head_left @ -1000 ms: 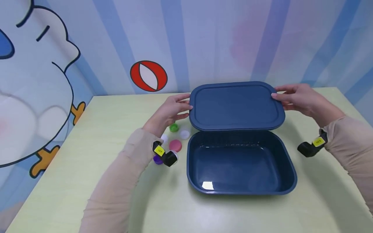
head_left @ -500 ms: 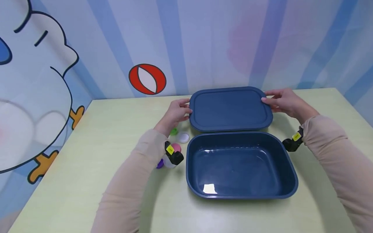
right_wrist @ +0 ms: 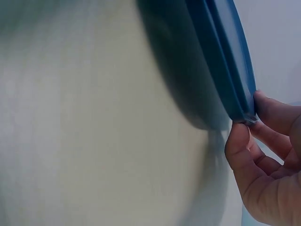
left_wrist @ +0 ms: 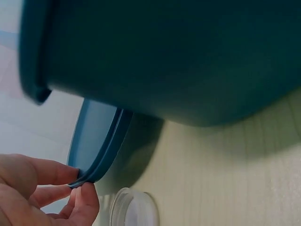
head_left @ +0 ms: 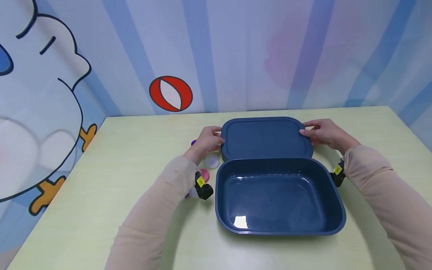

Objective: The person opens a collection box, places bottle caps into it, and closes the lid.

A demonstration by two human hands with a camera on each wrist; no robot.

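Observation:
A dark blue rounded lid [head_left: 266, 138] lies behind the deep blue box [head_left: 280, 234], its near edge overlapped by the box's back rim in the head view. My left hand [head_left: 210, 139] pinches the lid's left edge, and my right hand [head_left: 324, 134] pinches its right edge. In the left wrist view, the thumb and fingers of the left hand [left_wrist: 51, 193] grip the lid rim [left_wrist: 110, 136]. The right wrist view has the right hand [right_wrist: 268, 160] holding the opposite rim, with the lid's shadow on the table beneath.
A white bottle cap [head_left: 212, 162] and a pink cap [head_left: 204, 175] lie on the table left of the box, near the left wrist. Purple caps show partly behind the left hand and wrist. A printed curtain [head_left: 246, 56] stands behind the table's back edge.
The lid has come down toward the table behind the box, both hands lowering with it. My right hand has also shifted left. The box stays in place.

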